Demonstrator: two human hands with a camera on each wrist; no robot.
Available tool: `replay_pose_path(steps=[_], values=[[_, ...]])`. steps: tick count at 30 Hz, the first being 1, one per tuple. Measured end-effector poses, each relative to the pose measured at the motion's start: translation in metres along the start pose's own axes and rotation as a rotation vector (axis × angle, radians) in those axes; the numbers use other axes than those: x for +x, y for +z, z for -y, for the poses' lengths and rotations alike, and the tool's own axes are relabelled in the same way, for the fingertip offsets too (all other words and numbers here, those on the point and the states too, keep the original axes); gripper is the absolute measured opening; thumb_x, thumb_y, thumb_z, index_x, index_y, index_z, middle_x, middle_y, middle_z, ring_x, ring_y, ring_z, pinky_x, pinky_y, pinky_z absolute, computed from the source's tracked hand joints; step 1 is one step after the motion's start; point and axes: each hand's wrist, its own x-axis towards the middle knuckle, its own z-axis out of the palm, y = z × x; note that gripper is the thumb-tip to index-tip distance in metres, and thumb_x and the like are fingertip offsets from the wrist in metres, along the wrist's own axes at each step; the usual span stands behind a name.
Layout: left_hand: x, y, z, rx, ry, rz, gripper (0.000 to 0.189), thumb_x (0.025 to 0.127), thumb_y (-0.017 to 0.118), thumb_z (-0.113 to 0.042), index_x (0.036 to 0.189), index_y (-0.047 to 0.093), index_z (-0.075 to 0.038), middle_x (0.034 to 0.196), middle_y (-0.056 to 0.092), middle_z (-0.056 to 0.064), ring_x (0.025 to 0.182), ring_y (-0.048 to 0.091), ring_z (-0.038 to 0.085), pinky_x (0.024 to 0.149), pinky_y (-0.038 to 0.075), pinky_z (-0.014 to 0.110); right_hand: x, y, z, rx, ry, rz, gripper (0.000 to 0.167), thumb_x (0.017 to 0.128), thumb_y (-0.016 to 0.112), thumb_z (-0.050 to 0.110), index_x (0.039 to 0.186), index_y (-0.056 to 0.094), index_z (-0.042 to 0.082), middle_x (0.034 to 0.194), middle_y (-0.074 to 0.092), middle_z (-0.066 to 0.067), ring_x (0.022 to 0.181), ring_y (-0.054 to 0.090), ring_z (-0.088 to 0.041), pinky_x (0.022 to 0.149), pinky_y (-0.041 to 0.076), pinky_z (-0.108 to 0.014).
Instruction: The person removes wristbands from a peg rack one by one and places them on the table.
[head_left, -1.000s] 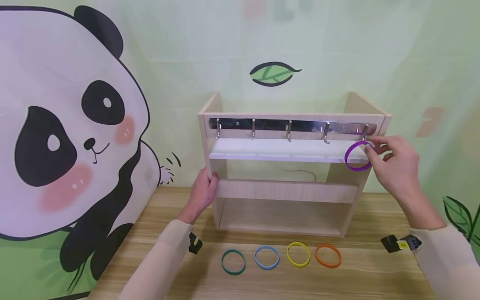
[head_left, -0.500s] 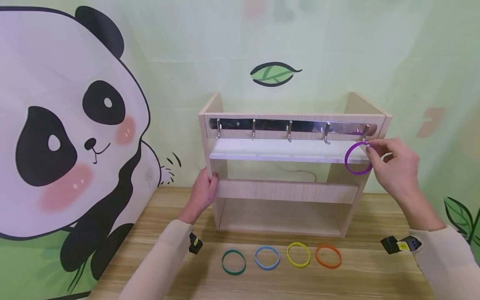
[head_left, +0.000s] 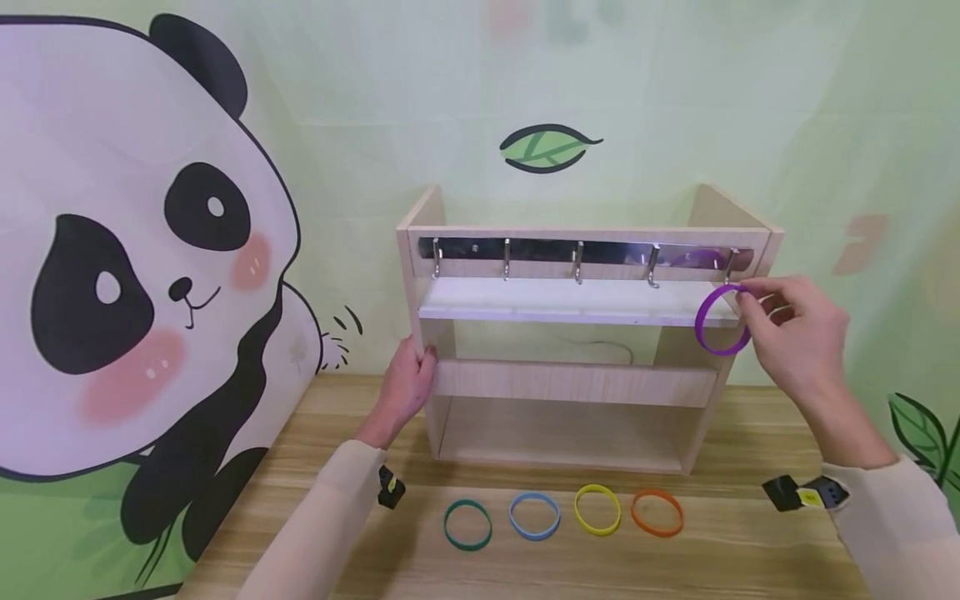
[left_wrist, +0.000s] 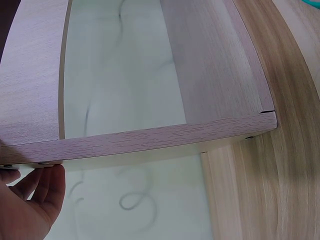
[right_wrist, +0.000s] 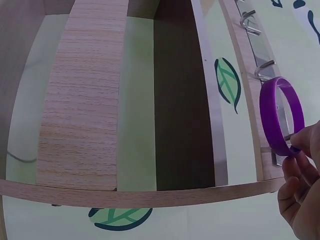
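Observation:
My right hand (head_left: 802, 337) pinches a purple silicone wristband (head_left: 700, 323) between thumb and fingers. The band hangs just in front of and below the rightmost hook (head_left: 732, 265) of the metal hook rail (head_left: 615, 252). In the right wrist view the purple wristband (right_wrist: 270, 117) stands on edge by the rail; whether it touches the hook is unclear. At the left side of the wooden shelf (head_left: 573, 383), my left hand (head_left: 407, 382) grips the side panel. The left wrist view shows bent fingers (left_wrist: 54, 192) against that panel's outer face.
On the wooden table (head_left: 555, 575), before the shelf, lie a green wristband (head_left: 446, 525), a blue wristband (head_left: 512, 517), a yellow wristband (head_left: 577, 512) and an orange wristband (head_left: 636, 517). A white ledge (head_left: 540, 300) runs beneath the hooks. A panda-print backdrop (head_left: 360, 208) stands behind.
My right hand and the purple wristband have shifted slightly right and down, and a purple reflection shows on the rail. My left hand has stayed on the side panel.

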Motion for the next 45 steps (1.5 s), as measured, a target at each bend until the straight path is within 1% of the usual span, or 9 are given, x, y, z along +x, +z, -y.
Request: replay_pose_path(steps=[5, 8, 13, 17, 20, 24, 27, 38, 45], values=[[0.0, 0.001, 0.0, -0.01, 0.004, 0.001, 0.039, 0.1, 0.036, -0.025, 0.133, 0.041, -0.005, 0.122, 0.049, 0.015, 0.106, 0.054, 0.03, 0.085, 0.05, 0.05, -0.003, -0.004, 0.003, 0.009, -0.017, -0.014, 0.017, 0.086, 0.066, 0.007, 0.098, 0.07, -0.003, 0.086, 0.053, 0.02, 0.07, 0.048, 0.005, 0.063, 0.039, -0.007], [0.001, 0.001, 0.001, -0.005, 0.002, -0.004, 0.038, 0.1, 0.036, -0.026, 0.132, 0.042, -0.005, 0.121, 0.049, 0.015, 0.105, 0.054, 0.029, 0.085, 0.051, 0.05, -0.007, -0.008, 0.002, 0.014, -0.028, -0.016, 0.016, 0.085, 0.067, 0.006, 0.097, 0.07, -0.004, 0.085, 0.053, 0.02, 0.07, 0.048, 0.005, 0.063, 0.039, -0.007], [0.001, 0.001, 0.001, -0.016, 0.029, -0.019, 0.037, 0.1, 0.038, -0.022, 0.131, 0.043, -0.003, 0.12, 0.05, 0.017, 0.105, 0.053, 0.03, 0.087, 0.049, 0.05, -0.015, -0.012, -0.002, 0.007, -0.089, -0.018, 0.012, 0.082, 0.068, 0.001, 0.092, 0.069, -0.006, 0.084, 0.052, 0.02, 0.068, 0.047, 0.007, 0.061, 0.038, -0.006], [0.0, 0.001, 0.001, -0.027, 0.033, -0.014, 0.037, 0.1, 0.038, -0.021, 0.132, 0.043, -0.004, 0.122, 0.05, 0.017, 0.107, 0.052, 0.029, 0.088, 0.048, 0.05, -0.023, -0.015, -0.006, -0.008, -0.101, -0.006, 0.01, 0.08, 0.067, -0.003, 0.09, 0.069, -0.006, 0.082, 0.051, 0.021, 0.066, 0.045, 0.009, 0.059, 0.037, -0.005], [-0.001, 0.0, 0.001, -0.022, 0.018, -0.009, 0.039, 0.1, 0.038, -0.023, 0.133, 0.042, -0.004, 0.122, 0.049, 0.017, 0.108, 0.051, 0.03, 0.089, 0.047, 0.051, -0.029, -0.018, -0.01, -0.022, -0.102, 0.018, 0.011, 0.079, 0.068, -0.004, 0.09, 0.07, -0.006, 0.081, 0.053, 0.015, 0.066, 0.045, 0.009, 0.059, 0.036, -0.005], [0.0, 0.0, 0.002, -0.02, 0.019, -0.006, 0.039, 0.1, 0.037, -0.023, 0.135, 0.041, -0.004, 0.123, 0.048, 0.016, 0.108, 0.051, 0.029, 0.089, 0.047, 0.05, -0.038, -0.02, -0.017, -0.046, -0.125, 0.04, 0.013, 0.078, 0.069, -0.007, 0.09, 0.069, -0.006, 0.079, 0.059, -0.003, 0.066, 0.043, 0.011, 0.058, 0.035, -0.005], [0.0, 0.0, 0.002, -0.022, 0.028, -0.002, 0.039, 0.1, 0.036, -0.023, 0.135, 0.041, -0.005, 0.123, 0.049, 0.016, 0.108, 0.052, 0.029, 0.089, 0.048, 0.05, -0.044, -0.021, -0.022, -0.068, -0.133, 0.057, 0.014, 0.077, 0.07, -0.007, 0.09, 0.069, -0.006, 0.078, 0.061, -0.011, 0.067, 0.042, 0.012, 0.057, 0.035, -0.005], [0.001, 0.001, 0.001, -0.016, 0.026, -0.003, 0.04, 0.1, 0.037, -0.024, 0.134, 0.041, -0.003, 0.123, 0.049, 0.018, 0.107, 0.053, 0.031, 0.087, 0.049, 0.05, -0.069, -0.021, -0.047, -0.108, -0.153, 0.115, 0.017, 0.071, 0.073, -0.008, 0.087, 0.07, -0.002, 0.075, 0.062, -0.01, 0.065, 0.042, 0.013, 0.052, 0.036, -0.006], [0.002, 0.001, 0.003, -0.028, 0.024, -0.001, 0.04, 0.1, 0.036, -0.024, 0.134, 0.041, -0.004, 0.124, 0.049, 0.017, 0.108, 0.053, 0.03, 0.088, 0.049, 0.049, -0.088, -0.018, -0.064, -0.134, -0.109, 0.187, 0.016, 0.072, 0.074, -0.005, 0.087, 0.07, 0.0, 0.075, 0.062, -0.008, 0.065, 0.044, 0.012, 0.052, 0.038, -0.006]])
